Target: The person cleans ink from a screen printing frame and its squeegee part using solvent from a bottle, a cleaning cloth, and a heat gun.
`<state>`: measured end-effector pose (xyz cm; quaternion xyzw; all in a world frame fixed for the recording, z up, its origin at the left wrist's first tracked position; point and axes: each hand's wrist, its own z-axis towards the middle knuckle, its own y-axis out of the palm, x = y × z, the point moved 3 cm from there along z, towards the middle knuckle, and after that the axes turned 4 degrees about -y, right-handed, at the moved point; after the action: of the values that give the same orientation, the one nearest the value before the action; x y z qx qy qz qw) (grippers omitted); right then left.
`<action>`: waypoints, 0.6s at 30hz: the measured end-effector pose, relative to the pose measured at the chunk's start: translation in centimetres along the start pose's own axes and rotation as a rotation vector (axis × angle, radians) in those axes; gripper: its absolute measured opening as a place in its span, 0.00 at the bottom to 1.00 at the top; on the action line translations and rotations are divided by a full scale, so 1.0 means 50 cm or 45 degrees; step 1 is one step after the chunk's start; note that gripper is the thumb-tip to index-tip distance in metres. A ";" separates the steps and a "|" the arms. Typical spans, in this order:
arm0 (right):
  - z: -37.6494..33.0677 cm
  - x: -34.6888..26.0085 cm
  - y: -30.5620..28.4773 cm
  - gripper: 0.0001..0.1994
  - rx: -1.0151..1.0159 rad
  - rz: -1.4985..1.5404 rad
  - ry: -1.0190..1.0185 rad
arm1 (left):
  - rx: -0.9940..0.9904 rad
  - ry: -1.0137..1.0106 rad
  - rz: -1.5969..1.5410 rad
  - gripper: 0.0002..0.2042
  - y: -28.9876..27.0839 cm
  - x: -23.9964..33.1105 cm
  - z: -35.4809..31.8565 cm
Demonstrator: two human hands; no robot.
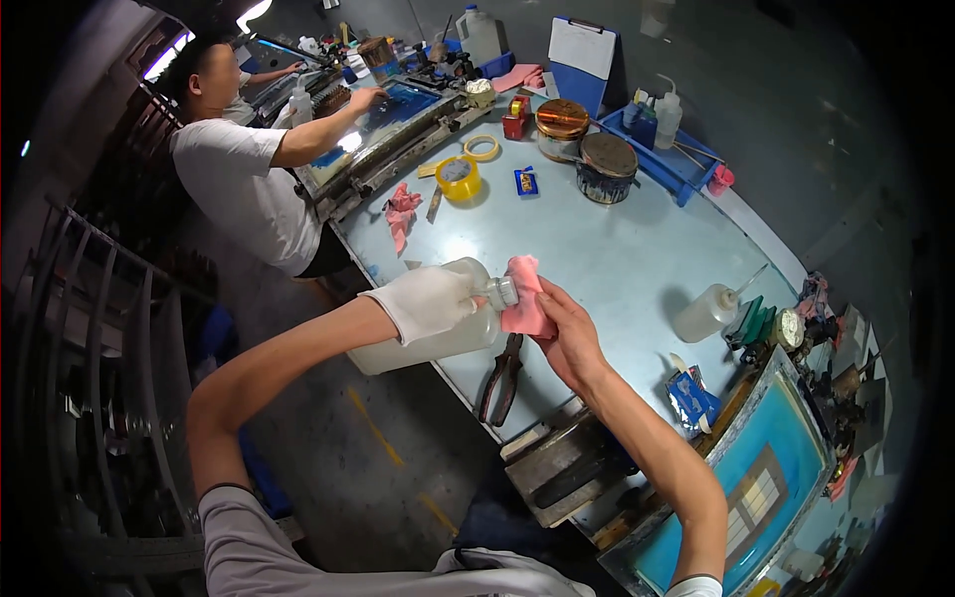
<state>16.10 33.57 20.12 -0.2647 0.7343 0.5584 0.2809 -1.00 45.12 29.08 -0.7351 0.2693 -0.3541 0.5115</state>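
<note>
My left hand (430, 301), in a white glove, is closed on the handle area of a translucent plastic jug (428, 346). The jug is tipped on its side, its neck (504, 292) pointing right. Against the mouth of the neck is a pink cloth (525, 298), pinched in my bare right hand (572, 333). Whether any liquid is coming out cannot be made out. Just below the cloth, pliers (501, 380) with dark handles lie at the table's near edge.
The pale table (567, 239) carries yellow tape (459, 177), another pink cloth (401, 214), two cans (607, 167), a squeeze bottle (707, 312) and a blue packet (693, 398). A blue tray (676, 164) stands behind. A framed screen (786, 428) lies right. Another person (249, 179) works at the far left.
</note>
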 end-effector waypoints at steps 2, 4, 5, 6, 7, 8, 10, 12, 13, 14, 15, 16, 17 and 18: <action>0.002 0.007 -0.010 0.22 0.013 -0.014 -0.011 | -0.007 0.091 0.040 0.14 0.000 0.011 0.008; 0.008 0.014 -0.023 0.22 0.015 -0.029 -0.027 | -0.041 0.092 0.044 0.14 -0.003 0.019 0.016; 0.010 0.018 -0.028 0.22 0.013 -0.044 -0.044 | -0.030 0.098 0.067 0.15 -0.001 0.020 0.019; 0.010 0.020 -0.032 0.22 0.015 -0.040 -0.043 | -0.018 0.105 0.090 0.15 0.000 0.021 0.022; 0.011 0.023 -0.034 0.21 0.021 -0.032 -0.032 | -0.023 0.105 0.092 0.15 0.002 0.022 0.027; 0.012 0.024 -0.038 0.21 0.025 -0.026 -0.021 | -0.069 0.093 0.105 0.16 0.005 0.023 0.033; 0.015 0.027 -0.043 0.21 0.011 -0.007 -0.026 | -0.117 0.080 0.122 0.18 0.007 0.025 0.044; 0.015 0.027 -0.046 0.21 0.022 0.002 -0.011 | -0.144 0.045 0.186 0.19 0.012 0.026 0.051; 0.014 0.024 -0.044 0.21 0.023 0.001 -0.007 | -0.141 0.036 0.199 0.19 0.013 0.026 0.054; 0.013 0.020 -0.044 0.21 0.026 -0.003 -0.005 | -0.145 0.039 0.200 0.19 0.014 0.027 0.059; 0.013 0.018 -0.047 0.21 0.026 0.001 0.005 | -0.158 0.043 0.205 0.19 0.014 0.027 0.064; 0.015 0.016 -0.049 0.21 0.025 0.006 0.015 | -0.170 0.045 0.212 0.19 0.014 0.027 0.068; 0.017 0.016 -0.055 0.22 0.013 0.017 0.021 | -0.157 0.052 0.201 0.19 0.013 0.029 0.070; 0.017 0.012 -0.059 0.22 0.015 0.018 0.020 | -0.197 0.042 0.215 0.19 0.012 0.030 0.076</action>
<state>17.84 33.67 17.50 -0.2620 0.7417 0.5539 0.2727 2.91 45.91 28.03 -0.7411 0.3651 -0.3002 0.4768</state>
